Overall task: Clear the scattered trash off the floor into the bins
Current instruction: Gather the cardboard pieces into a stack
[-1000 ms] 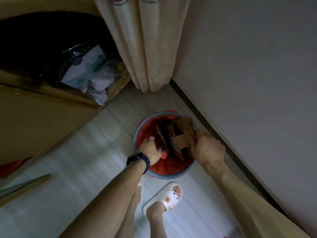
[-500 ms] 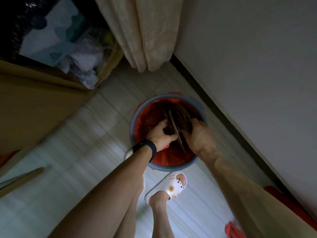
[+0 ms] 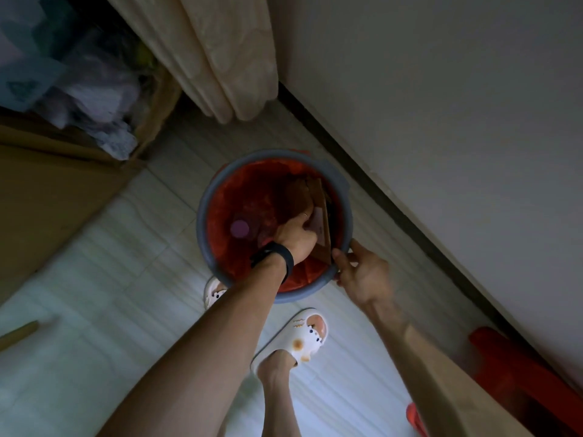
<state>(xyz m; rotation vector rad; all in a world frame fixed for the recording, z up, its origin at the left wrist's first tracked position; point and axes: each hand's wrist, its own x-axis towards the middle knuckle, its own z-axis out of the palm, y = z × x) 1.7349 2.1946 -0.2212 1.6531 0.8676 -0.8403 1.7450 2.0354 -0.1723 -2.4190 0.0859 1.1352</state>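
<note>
Both of your hands are at the bin (image 3: 202, 222), which stands on the floor near the foot of the wall. The cardboard (image 3: 325, 200) is already inside it, standing on edge against the right inner wall over the red liner (image 3: 239, 193). Its long axis runs from the near rim away towards the far side.

Your left hand (image 3: 298, 236) is the nearer one. It reaches down into the bin with its fingers (image 3: 307, 217) laid against the cardboard's inner face, so the sheet lies to the right of them, touching. The fingertips sink into shadow, so I cannot tell whether they pinch the sheet or only push on it.

Your right hand (image 3: 362, 275) grips the near-right rim, with the thumb over the edge and the other fingers curled outside, just beside the cardboard's near end. It looks to be steadying the bin.

The coming move is probably a push down and to the right, along the wall.
</note>
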